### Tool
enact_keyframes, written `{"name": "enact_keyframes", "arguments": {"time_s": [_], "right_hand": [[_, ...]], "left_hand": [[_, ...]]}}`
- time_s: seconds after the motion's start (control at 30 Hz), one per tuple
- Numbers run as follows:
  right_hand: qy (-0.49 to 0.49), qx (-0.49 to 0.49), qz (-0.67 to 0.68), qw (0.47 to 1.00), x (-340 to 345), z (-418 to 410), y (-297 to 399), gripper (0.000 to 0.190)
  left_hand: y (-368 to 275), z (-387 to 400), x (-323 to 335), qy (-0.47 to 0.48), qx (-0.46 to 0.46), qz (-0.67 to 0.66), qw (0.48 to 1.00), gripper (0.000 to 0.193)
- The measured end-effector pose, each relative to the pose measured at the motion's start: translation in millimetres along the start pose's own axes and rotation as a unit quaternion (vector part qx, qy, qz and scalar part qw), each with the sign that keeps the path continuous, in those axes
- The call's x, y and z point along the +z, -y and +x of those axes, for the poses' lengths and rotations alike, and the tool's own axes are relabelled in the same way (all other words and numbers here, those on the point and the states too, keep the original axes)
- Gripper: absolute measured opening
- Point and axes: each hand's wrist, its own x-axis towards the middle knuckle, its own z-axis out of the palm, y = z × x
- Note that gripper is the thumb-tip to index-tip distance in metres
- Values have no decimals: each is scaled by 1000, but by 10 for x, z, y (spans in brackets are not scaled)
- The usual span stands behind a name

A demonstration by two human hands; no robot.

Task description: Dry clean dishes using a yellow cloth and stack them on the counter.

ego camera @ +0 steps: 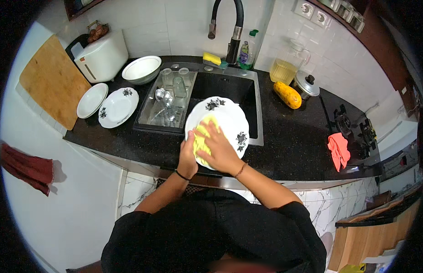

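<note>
A white plate with a scalloped rim and dark floral prints [228, 119] is held over the front of the black sink [225, 85]. My left hand [188, 155] grips its lower left edge, thumb on top. With fingers spread, my right hand [220, 146] presses a yellow cloth [201, 143] flat against the plate's face. Part of the cloth lies hidden under the right hand. To the left, a matching floral plate [118, 107] rests on the black countertop [286, 146] beside stacked white plates [92, 100].
Glasses [179, 87] and spoons [164, 96] sit on the drainer tray [153, 112]. Behind are a white bowl [142, 69], a faucet [234, 47] and a dish soap bottle [247, 51]. Rightward stand a pitcher [285, 68], a papaya [287, 95], a lidded pot [305, 85] and a coral cloth [338, 150].
</note>
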Motion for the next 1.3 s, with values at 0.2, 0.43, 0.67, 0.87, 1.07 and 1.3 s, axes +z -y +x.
{"name": "enact_keyframes", "arguments": {"time_s": [0.2,0.43,0.67,0.87,1.07,1.3], "right_hand": [[55,0,-129,990,-233,-60,-263,52],[-12,-91,-58,994,-89,142,-12,60],[-44,10,-209,977,-361,179,-413,60],[80,25,-24,996,-47,-103,63,60],[-7,-33,-116,993,-250,257,-154,65],[21,59,-224,972,-231,87,-348,62]], "left_hand": [[-186,-25,12,-60,30,-31,997,46],[137,-106,0,-27,-18,-8,999,49],[-72,-49,73,-42,24,-74,996,44],[-76,-12,-52,-56,64,-42,995,46],[4,-151,243,-58,29,11,998,46],[-187,-4,7,-54,71,-11,996,45]]}}
